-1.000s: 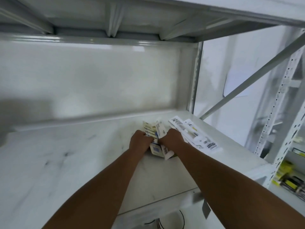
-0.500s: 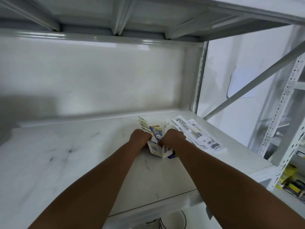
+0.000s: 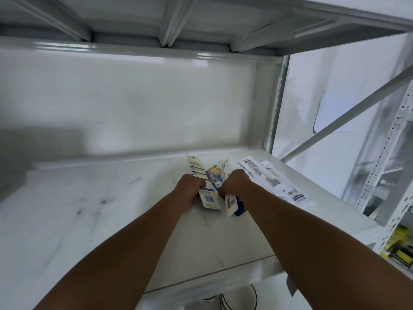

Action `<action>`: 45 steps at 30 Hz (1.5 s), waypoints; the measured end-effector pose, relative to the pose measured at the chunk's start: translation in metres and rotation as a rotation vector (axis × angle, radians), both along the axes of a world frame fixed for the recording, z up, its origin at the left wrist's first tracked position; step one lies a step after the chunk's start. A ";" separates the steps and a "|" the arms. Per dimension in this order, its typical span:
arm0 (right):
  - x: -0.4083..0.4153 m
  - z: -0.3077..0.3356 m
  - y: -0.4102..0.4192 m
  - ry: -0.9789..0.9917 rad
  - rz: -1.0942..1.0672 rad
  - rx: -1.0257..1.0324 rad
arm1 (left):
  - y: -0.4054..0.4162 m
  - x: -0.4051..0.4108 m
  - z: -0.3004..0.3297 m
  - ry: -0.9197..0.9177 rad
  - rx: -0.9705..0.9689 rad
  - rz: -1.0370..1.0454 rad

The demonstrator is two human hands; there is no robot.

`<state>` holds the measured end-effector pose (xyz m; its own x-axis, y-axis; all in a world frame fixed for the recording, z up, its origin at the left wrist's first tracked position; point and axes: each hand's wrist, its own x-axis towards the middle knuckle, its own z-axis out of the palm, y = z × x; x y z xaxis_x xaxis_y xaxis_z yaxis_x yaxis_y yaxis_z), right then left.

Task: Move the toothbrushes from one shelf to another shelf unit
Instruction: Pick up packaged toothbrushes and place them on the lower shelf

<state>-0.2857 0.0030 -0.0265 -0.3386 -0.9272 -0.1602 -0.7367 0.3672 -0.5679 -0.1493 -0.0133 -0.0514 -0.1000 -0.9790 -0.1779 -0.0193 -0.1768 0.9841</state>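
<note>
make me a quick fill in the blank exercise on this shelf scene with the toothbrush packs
1. The bundle of blue-and-white carded toothbrush packs is gripped by ____ hands, the left hand and the right hand.
2. The flat white toothbrush packs lie on the white marbled shelf board, to the ____ of the right hand.
3. Yellow packaged goods sit on the neighbouring rack at the far ____ edge of the view.

Missing words: both; right; right

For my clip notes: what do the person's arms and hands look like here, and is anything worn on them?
Both forearms are bare right up to the bottom edge of the frame: no sleeves, gloves, watch or bracelets show. The left hand and right hand are seen from behind, knuckles uppermost. Whether any rings are worn cannot be told.
</note>
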 end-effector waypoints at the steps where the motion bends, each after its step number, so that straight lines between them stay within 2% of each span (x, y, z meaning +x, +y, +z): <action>1: -0.001 0.000 0.002 0.007 0.002 0.015 | -0.001 0.000 -0.001 0.015 -0.008 0.005; 9: -0.018 -0.002 0.018 -0.096 0.012 -0.115 | 0.004 -0.002 -0.001 0.039 -0.032 -0.006; 16: -0.030 -0.005 0.032 -0.435 -0.012 -0.237 | 0.016 -0.013 0.005 0.079 -0.022 -0.087; 24: -0.060 0.009 0.060 -0.671 -0.021 -0.195 | 0.026 -0.041 0.014 0.075 -0.007 -0.148; 29: -0.100 0.017 0.076 -0.709 -0.019 -0.262 | 0.041 -0.074 0.024 0.093 -0.057 -0.262; 37: -0.160 0.017 0.121 -0.702 -0.115 -0.184 | 0.068 -0.140 0.030 0.097 -0.107 -0.412; 40: -0.171 0.016 0.142 -0.681 -0.157 -0.166 | 0.082 -0.159 0.027 0.174 -0.068 -0.511; 45: -0.189 0.013 0.184 -0.687 -0.208 -0.202 | 0.102 -0.178 0.024 0.151 -0.025 -0.601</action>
